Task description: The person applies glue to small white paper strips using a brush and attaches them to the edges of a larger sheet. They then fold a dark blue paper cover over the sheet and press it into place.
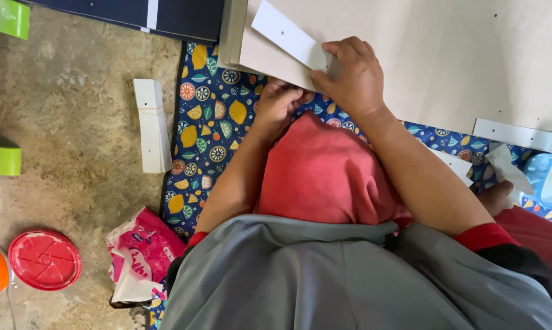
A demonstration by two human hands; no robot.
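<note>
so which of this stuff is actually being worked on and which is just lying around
In hand:
- right hand pressing a white strip onto the beige board
- left hand at the board's near edge

Lying about:
- folded white piece on the floor
- red lid
- pink packet
- another white strip at the board's right edge
- patterned mat

Bare floor [74, 110] on the left gives free room btw. white strip [152, 125] and red lid [44, 259]. Ahead, big cardboard sheet [447, 55] blocks the way; the raised red knee [325, 171] fills the space btw. both arms. Pink packet [142, 250] lies near the left elbow.
</note>
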